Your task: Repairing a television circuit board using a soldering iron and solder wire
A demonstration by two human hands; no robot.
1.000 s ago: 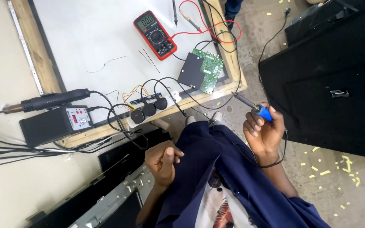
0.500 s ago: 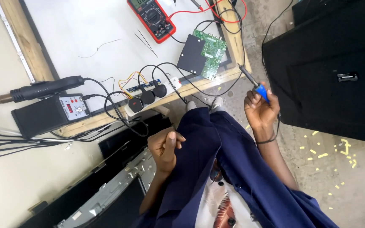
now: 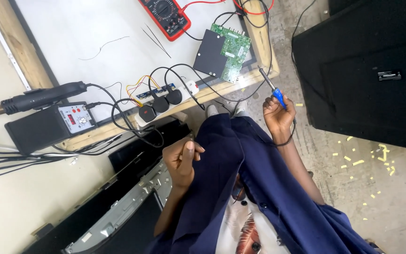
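View: one camera only, worn on the head of the person.
Direction: it looks steeply down over the body, past the blue jacket (image 3: 259, 188), to the counter (image 3: 95, 28) and the floor (image 3: 377, 178).
Distance: near to the left hand (image 3: 182, 157) and the right hand (image 3: 278, 115); the counter lies a little further.
Tilt: the picture is turned, so the counter edge runs slanted.
Shared part: no second view.

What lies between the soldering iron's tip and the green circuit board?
In the head view, only the bench's wooden edge with black cables separates the soldering iron, in the right hand, from the green circuit board.
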